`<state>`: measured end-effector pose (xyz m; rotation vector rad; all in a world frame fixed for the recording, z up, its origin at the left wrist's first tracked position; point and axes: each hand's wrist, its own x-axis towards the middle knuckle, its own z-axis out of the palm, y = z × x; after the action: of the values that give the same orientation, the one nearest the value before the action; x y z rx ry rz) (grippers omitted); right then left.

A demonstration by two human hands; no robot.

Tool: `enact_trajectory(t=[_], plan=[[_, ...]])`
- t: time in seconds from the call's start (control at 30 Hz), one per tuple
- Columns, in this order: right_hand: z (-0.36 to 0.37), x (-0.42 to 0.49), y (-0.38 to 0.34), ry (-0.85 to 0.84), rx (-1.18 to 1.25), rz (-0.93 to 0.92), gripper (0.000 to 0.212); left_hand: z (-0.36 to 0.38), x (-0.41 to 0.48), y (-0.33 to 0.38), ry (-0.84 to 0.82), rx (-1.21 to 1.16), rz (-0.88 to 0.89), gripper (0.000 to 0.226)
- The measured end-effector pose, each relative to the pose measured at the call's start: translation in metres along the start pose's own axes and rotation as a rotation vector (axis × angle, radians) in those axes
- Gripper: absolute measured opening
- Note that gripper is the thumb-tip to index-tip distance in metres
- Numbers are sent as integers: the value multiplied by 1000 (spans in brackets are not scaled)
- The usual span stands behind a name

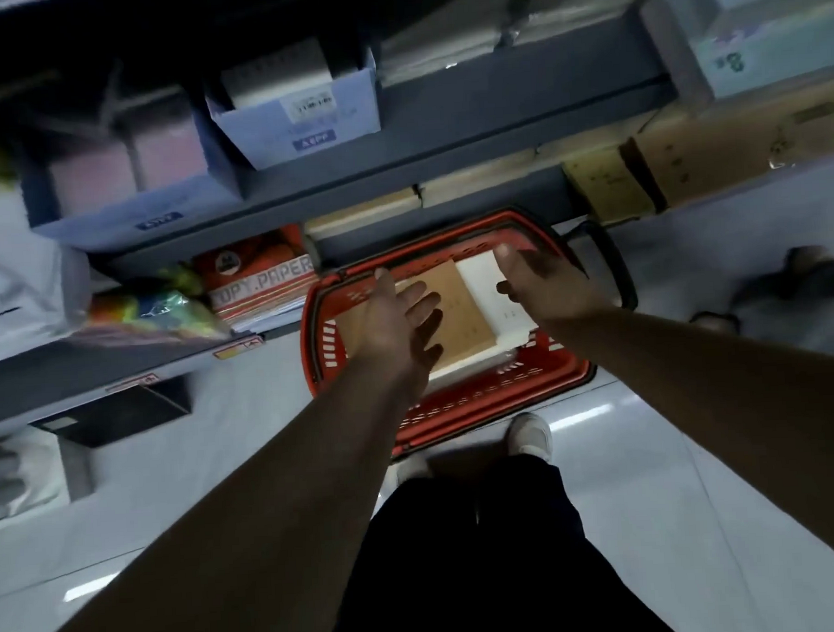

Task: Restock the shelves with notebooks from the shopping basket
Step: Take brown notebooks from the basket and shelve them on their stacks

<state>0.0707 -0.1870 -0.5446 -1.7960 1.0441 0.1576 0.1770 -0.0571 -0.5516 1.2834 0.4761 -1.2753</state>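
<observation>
A red shopping basket [482, 399] stands on the floor in front of the grey shelves [398, 172]. Inside it lies a brown notebook [463, 308] with a white notebook [488, 283] beside it on the right. My left hand [396, 317] hovers over the left part of the brown notebook, fingers spread, holding nothing. Over the white notebook's right edge hangs my right hand [539, 280], fingers apart and also holding nothing. Whether either hand touches a notebook I cannot tell.
The lower shelf holds a red copy paper pack [258, 275] and colourful packets [163, 305]. Blue cardboard boxes [298, 114] sit on the shelf above. Brown cartons [687, 166] stand at the right. A black box [116, 413] lies on the floor left. My white shoes [530, 435] stand beside the basket.
</observation>
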Motion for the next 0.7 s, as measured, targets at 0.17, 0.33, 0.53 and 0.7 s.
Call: enact_trajectory(t=[0.17,0.33,0.53,0.7], plan=[[14,31,40,-72,-91,63,68,-6,44,-28,74,-34,-18,66],[42,55,81,-50,-11,73,44,-13,85,-62,79,-61,-61,66],[67,76,131,-138,-117,94,67,-27,120,-96,98,-118,-114,66],[82,103,156,-178,-297,16,56,-43,147,-113,98,-150,-144,67]])
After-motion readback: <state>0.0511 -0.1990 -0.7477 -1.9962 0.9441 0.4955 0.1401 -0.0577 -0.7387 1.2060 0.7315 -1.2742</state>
